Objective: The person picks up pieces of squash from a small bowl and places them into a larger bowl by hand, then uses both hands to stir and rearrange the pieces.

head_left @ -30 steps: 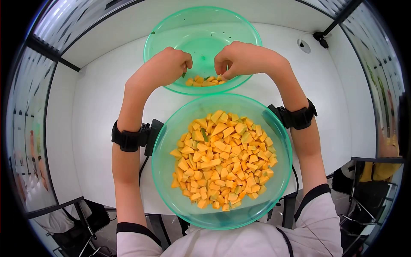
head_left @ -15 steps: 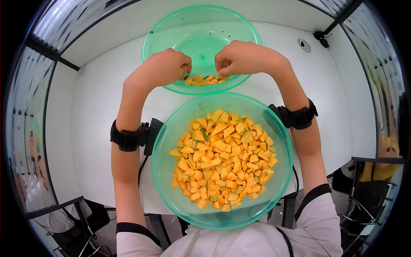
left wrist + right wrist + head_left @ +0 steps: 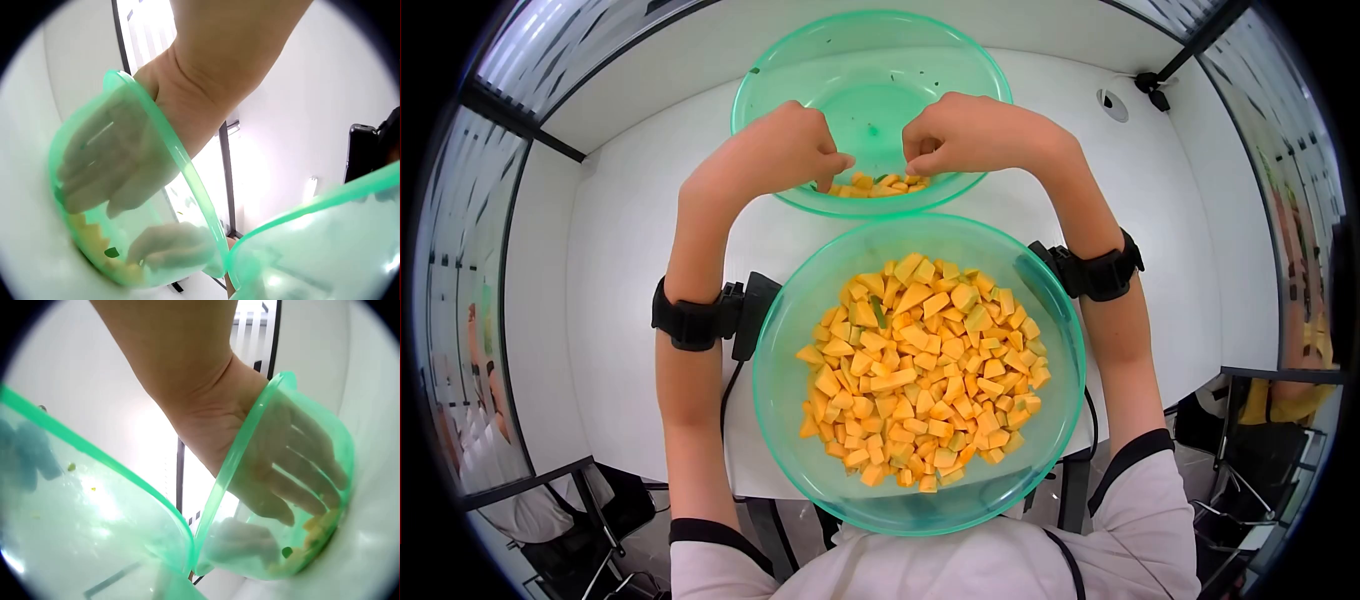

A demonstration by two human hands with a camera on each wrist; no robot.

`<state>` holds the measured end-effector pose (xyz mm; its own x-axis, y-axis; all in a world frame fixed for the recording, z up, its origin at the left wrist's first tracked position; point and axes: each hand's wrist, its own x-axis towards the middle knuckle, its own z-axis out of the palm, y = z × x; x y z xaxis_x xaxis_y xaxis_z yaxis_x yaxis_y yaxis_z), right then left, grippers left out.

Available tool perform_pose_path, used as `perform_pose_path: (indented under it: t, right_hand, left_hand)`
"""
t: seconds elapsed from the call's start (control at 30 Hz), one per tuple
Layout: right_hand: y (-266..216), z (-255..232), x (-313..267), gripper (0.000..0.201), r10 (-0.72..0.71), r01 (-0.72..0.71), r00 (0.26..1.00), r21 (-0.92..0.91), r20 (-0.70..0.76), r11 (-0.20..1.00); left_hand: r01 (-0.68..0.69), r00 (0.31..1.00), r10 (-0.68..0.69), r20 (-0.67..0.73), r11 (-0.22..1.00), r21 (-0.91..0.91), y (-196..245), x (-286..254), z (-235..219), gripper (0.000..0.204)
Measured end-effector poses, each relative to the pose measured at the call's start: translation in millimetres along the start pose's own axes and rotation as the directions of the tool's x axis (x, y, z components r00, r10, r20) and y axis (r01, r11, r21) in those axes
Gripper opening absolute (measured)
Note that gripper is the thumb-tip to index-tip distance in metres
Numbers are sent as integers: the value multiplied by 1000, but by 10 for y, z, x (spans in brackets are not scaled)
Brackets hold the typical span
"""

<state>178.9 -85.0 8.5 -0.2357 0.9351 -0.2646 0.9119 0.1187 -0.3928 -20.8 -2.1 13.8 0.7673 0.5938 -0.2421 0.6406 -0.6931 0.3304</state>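
Note:
Both hands reach into the far green translucent bowl [image 3: 870, 24], over a small group of orange chunks [image 3: 885, 187] at its near side. My left hand [image 3: 778, 150] is at the left end of the chunks; in the left wrist view, that hand [image 3: 125, 150] shows through the wall with thumb and fingers apart, its fingertips by the chunks [image 3: 94, 240]. At their right end is my right hand [image 3: 980, 135]; in the right wrist view, this hand [image 3: 281, 462] has spread fingers touching chunks [image 3: 319, 531]. A dark green bit [image 3: 287, 552] lies nearby.
A second green bowl [image 3: 772, 420], nearer the body, holds many orange chunks [image 3: 920, 370] and stands close to the far bowl on the white table [image 3: 630, 260]. Side panels flank the table. A cable hole [image 3: 1112, 105] is at the back right.
My left hand has shifted slightly and its thumb now points further right, covering the green bit at the left end. The far bowl has moved slightly away. My right hand has barely moved.

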Motion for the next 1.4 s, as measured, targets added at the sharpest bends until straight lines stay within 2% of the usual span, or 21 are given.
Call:
perform_pose_path:
  t: [0.17, 0.33, 0.6, 0.7, 0.73, 0.83, 0.93, 1.17, 1.2, 1.3, 1.4]
  right_hand:
    - [-7, -1, 7, 22, -6, 6, 1000, -3, 6, 1000]
    - [10, 9, 15, 23, -8, 8, 1000, -6, 0, 1000]
    - [2, 7, -2, 25, -19, 19, 1000, -15, -8, 1000]
    - [11, 6, 1, 25, -26, 26, 1000, -17, -10, 1000]
    - [6, -2, -5, 24, -34, 34, 999, -17, -10, 999]
    - [-7, -4, -1, 24, -23, 23, 1000, -20, -5, 1000]
    - [-4, 0, 1, 23, -27, 27, 1000, -18, -11, 999]
    - [39, 11, 22, 18, -98, 99, 995, 59, -9, 993]
    - [31, 2, 17, 18, -105, 105, 994, 67, -10, 992]
    - [38, 0, 24, 17, -120, 119, 993, 89, 6, 989]
    - [55, 13, 35, 17, -129, 127, 992, 94, 15, 987]
  left_hand:
    - [-20, 1000, 20, -17, 999, -50, 34, -45, -60, 41]
    - [-63, 998, 65, 23, 995, -73, 63, -111, -198, 39]
    - [-222, 974, 225, 14, 966, -130, 16, -285, -377, 28]
    - [-320, 947, 321, -29, 925, -206, -66, -298, -346, 25]
    - [-233, 965, 249, 85, 959, -163, -17, -313, -420, 17]
    - [-282, 949, 304, 79, 937, -206, -43, -341, -431, 13]
    - [-321, 926, 369, 76, 878, -354, -110, -373, -434, 17]
    - [-347, 926, 377, 22, 874, -341, -86, -317, -415, 14]
    - [-318, 935, 352, 36, 882, -348, -83, -319, -416, 13]
    - [-373, 913, 407, 33, 864, -337, -95, -312, -423, 12]
    - [-438, 878, 478, -13, 795, -420, -63, -333, -437, 13]
